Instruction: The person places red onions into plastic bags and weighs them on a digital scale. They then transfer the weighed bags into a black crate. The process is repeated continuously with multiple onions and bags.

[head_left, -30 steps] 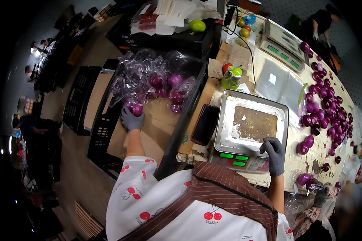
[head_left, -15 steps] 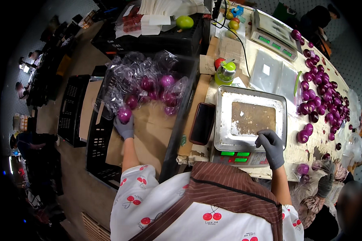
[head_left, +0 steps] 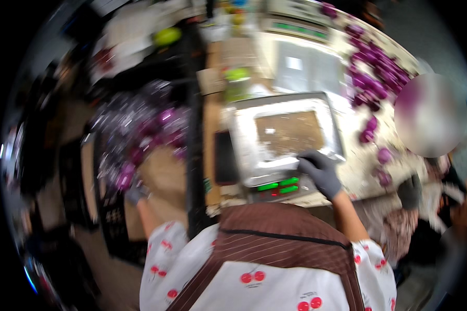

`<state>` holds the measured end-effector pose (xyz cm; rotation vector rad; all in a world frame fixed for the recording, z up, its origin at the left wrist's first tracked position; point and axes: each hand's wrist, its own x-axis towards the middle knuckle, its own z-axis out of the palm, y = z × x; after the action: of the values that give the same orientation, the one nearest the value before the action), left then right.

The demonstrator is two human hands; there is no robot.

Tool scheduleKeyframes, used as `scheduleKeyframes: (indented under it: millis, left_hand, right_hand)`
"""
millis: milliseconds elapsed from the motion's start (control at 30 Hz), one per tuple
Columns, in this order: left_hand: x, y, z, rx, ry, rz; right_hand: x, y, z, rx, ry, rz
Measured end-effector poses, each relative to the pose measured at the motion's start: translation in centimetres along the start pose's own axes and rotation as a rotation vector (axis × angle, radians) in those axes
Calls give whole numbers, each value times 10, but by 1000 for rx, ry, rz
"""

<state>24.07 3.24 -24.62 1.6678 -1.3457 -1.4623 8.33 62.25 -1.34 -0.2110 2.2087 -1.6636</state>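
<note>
The picture is smeared by motion. My gloved left hand (head_left: pixel 136 194) is low in the black crate (head_left: pixel 193 150), right beside a bagged red onion (head_left: pixel 124 179); its fingers are too blurred to read. More red onions in clear plastic bags (head_left: pixel 153 124) fill the crate's far part, above brown cardboard. Over the near right part of the metal tray (head_left: pixel 329 127) on the scale (head_left: pixel 280 191), my gloved right hand (head_left: pixel 319 171) is curled closed, with nothing seen in it. Only brown stains show on the tray's bottom.
Loose red onions (head_left: pixel 371 62) lie along the table's right side. Behind the tray are clear plastic bags (head_left: pixel 306 65) and another scale (head_left: pixel 296 28). A dark phone (head_left: pixel 224 158) lies left of the tray. At the right, another person's gloved hand (head_left: pixel 410 192) is near the table edge.
My view has swung, so the table and crate appear shifted left and blurred. My left hand is still beside the bagged onions; my right stays curled over the tray's near right part.
</note>
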Motion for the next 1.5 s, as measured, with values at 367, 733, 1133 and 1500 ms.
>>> scheduleKeyframes:
  millis: [367, 733, 1133, 1500]
  left_hand:
    - [48, 11, -15, 507, -49, 454]
    - [21, 40, -14, 613, 38, 529]
    - [-24, 72, -28, 726, 149, 595]
    - [-106, 103, -56, 871, 606, 883]
  right_hand:
    - [13, -31, 15, -62, -154, 28]
    - [-83, 34, -61, -351, 438, -253]
    - [-129, 184, -201, -301, 1338, 296]
    - [-72, 66, -202, 754, 911, -140]
